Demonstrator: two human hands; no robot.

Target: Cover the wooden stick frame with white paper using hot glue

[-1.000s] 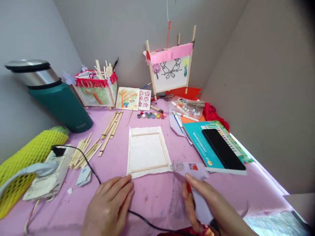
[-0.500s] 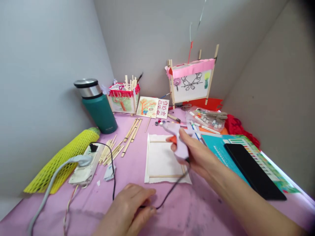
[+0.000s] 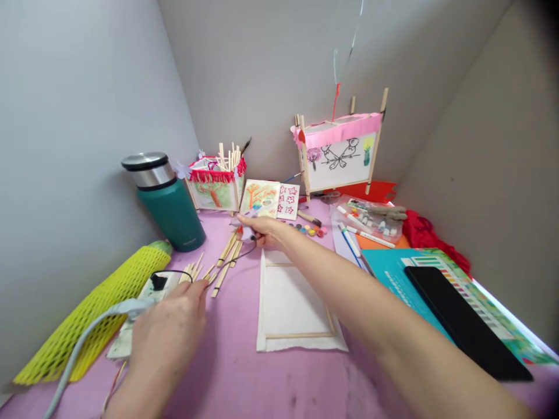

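In my right hand [image 3: 273, 231] is a pale glue gun [image 3: 248, 234] with an orange trigger, held above the table just beyond the bamboo sticks [image 3: 226, 274]. Its black cord [image 3: 233, 261] runs down to my left hand [image 3: 170, 320], whose fingers are closed on it beside the power strip [image 3: 119, 340]. Under my right forearm lies a white sheet [image 3: 292, 299] with thin wooden sticks framing its edges. The forearm hides the frame's upper right part.
A teal bottle [image 3: 172, 215] and yellow mesh sleeve [image 3: 87, 314] stand and lie left. Behind are a paper lantern box [image 3: 213, 195], drawing cards [image 3: 262, 195] and a larger lantern [image 3: 343, 160]. On the right, a black phone [image 3: 463, 320] rests on a teal booklet [image 3: 388, 273].
My right hand has carried the glue gun left and away from me, off the framed sheet. My left hand has moved left and forward, raising the cord.
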